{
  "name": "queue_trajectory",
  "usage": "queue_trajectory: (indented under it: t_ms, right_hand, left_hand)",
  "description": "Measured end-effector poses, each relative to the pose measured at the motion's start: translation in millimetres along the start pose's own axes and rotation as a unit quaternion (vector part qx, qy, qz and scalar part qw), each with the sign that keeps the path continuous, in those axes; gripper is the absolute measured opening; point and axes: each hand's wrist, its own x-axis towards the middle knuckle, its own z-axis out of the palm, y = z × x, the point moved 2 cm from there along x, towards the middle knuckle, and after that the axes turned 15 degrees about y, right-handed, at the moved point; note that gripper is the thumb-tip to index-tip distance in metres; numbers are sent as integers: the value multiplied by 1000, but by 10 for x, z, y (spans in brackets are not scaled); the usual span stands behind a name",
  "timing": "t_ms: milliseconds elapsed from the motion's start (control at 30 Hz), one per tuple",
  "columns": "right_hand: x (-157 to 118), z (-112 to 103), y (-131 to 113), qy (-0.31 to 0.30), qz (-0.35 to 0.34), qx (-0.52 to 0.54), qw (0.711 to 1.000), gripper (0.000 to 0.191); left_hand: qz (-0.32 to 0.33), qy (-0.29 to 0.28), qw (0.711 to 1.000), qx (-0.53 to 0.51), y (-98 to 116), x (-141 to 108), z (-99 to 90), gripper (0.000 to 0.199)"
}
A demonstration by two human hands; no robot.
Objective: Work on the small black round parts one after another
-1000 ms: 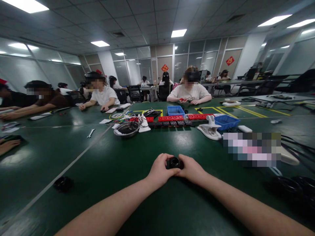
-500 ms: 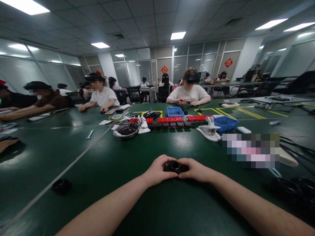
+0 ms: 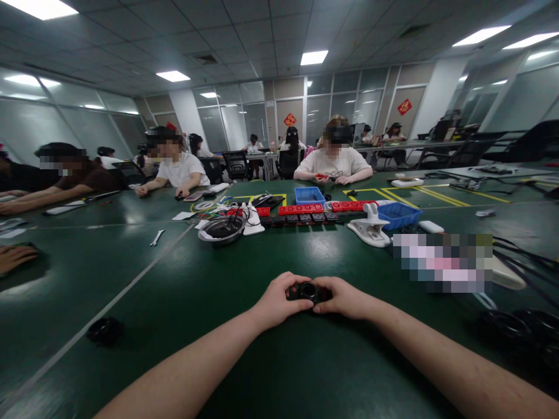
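Between my two hands is a black ring-shaped part with a round hole facing up and toward me. My left hand grips its left side, thumb in front and fingers behind. On the right side, my right hand is closed round it in the same way. The part is held low over the green table; whether it touches the surface I cannot tell. A similar black part lies on the table to the left, apart from my hands.
Ahead are a metal bowl with a cable, red socket strips, a white clamp base and blue trays. Several black rings lie at the right. A wrench is at the left. Across the table sits a co-worker.
Both hands stay on the black part, with slight shifts of fingers and thumbs. The whole view has moved a little; the co-worker's hand at the far left shows more.
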Motion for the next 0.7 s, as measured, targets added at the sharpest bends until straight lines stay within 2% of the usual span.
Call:
queue_trajectory:
  t_ms: [133, 233, 300, 367, 467, 533, 600, 700]
  right_hand:
    - [32, 81, 9, 85, 29, -117, 989, 32]
    - [37, 176, -25, 167, 31, -242, 955, 32]
    - [24, 225, -54, 190, 19, -284, 940, 29]
    - [1, 234, -73, 193, 7, -281, 940, 32]
    - [-39, 174, -91, 162, -33, -203, 965, 51]
    - [-58, 107, -106, 112, -70, -131, 983, 60]
    - [-64, 41, -115, 45, -78, -63, 994, 55]
    - [-49, -33, -109, -48, -37, 16, 998, 39]
  left_hand:
    - [-49, 86, 995, 29, -17, -23, 89, 39]
    - [-59, 138, 987, 55, -7, -39, 116, 38]
    - [-59, 145, 986, 59, -8, -38, 107, 39]
    - [-51, 130, 989, 49, -14, -29, 82, 39]
    - [-18, 78, 996, 30, -14, -12, 35, 39]
    - [-3, 40, 999, 20, -3, -5, 6, 43]
    - [2, 10, 1000, 11, 13, -1, -17, 49]
    - [12, -27, 1000, 4, 44, 4, -35, 46]
